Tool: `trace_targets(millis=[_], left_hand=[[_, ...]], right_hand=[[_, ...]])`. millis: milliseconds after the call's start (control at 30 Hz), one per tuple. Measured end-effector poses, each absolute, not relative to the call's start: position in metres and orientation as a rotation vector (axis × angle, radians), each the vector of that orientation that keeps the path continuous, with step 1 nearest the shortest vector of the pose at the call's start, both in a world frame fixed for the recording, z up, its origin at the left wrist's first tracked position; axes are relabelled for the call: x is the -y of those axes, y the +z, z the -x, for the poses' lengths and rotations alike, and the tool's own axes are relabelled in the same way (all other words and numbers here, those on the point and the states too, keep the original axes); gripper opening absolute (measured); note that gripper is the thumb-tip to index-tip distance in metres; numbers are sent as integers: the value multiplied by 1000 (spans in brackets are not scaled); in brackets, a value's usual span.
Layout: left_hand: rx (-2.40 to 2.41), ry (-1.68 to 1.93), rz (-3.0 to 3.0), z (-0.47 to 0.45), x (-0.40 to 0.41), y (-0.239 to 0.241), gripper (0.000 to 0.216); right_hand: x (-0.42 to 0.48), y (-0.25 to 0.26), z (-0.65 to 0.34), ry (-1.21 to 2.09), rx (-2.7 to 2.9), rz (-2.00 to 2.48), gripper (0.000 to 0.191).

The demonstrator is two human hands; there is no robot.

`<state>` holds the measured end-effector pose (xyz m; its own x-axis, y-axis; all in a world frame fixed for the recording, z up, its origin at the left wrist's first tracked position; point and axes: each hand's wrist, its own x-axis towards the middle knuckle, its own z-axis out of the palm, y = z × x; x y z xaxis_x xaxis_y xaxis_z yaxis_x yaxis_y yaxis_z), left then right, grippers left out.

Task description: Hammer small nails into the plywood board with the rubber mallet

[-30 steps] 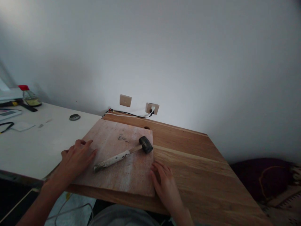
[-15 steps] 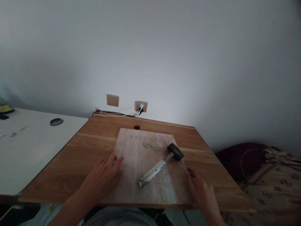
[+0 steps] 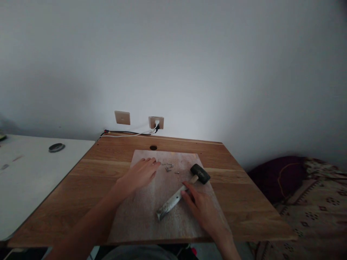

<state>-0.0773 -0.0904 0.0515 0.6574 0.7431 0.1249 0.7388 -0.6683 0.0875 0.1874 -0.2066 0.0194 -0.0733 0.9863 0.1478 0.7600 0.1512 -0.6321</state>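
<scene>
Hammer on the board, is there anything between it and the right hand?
No, nothing visible is in the way. The right hand lies open on the board with its fingertips at the hammer handle. The small metal bits lie farther back, by the left hand.

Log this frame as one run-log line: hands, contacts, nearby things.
left hand: open, flat on board, near nails | right hand: open, fingertips on hammer handle | hammer: lying on board
</scene>
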Motion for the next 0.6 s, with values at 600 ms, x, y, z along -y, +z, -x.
trace_targets(millis=[600], left_hand=[[-1036,238,-2841,45,27,34,21]], right_hand=[[203,7,-218,1051,1049,1393,30]])
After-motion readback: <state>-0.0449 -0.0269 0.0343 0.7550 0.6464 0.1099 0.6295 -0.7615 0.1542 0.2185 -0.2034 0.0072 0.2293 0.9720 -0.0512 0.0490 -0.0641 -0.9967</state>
